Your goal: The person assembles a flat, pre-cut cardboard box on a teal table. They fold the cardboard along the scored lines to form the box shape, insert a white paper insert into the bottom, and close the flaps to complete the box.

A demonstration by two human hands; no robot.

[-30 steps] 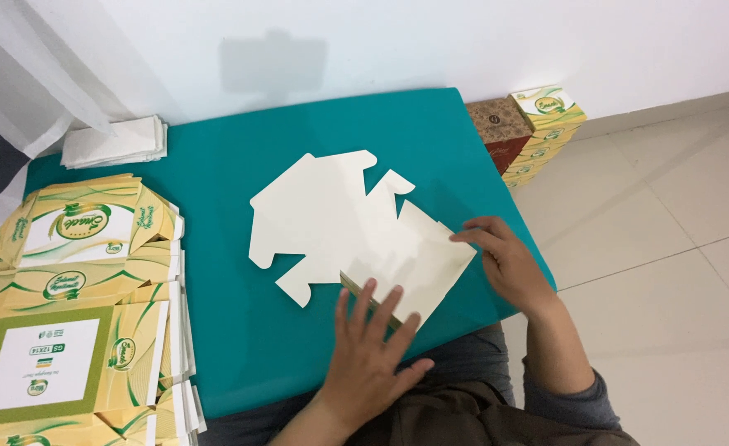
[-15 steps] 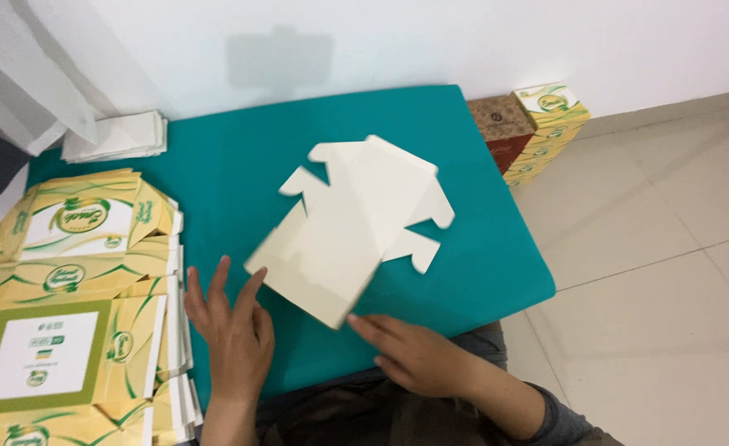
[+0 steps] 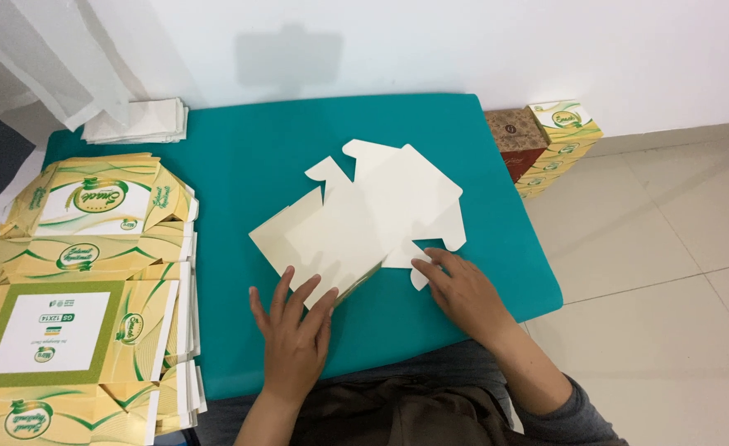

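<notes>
Both hands, left hand (image 3: 294,334) and right hand (image 3: 462,291), are pressing spread fingers on the flat cream carton blank (image 3: 364,219); its printed side is lying hidden against the teal surface (image 3: 240,165).

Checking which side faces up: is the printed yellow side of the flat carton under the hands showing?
No, the flat carton shows only its plain cream side, unlike the yellow printed cartons stacked beside it.

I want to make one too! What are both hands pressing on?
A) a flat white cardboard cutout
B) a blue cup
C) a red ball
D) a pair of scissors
A: the left hand and right hand both rest on the flat white cardboard cutout lying on the teal table.
</notes>
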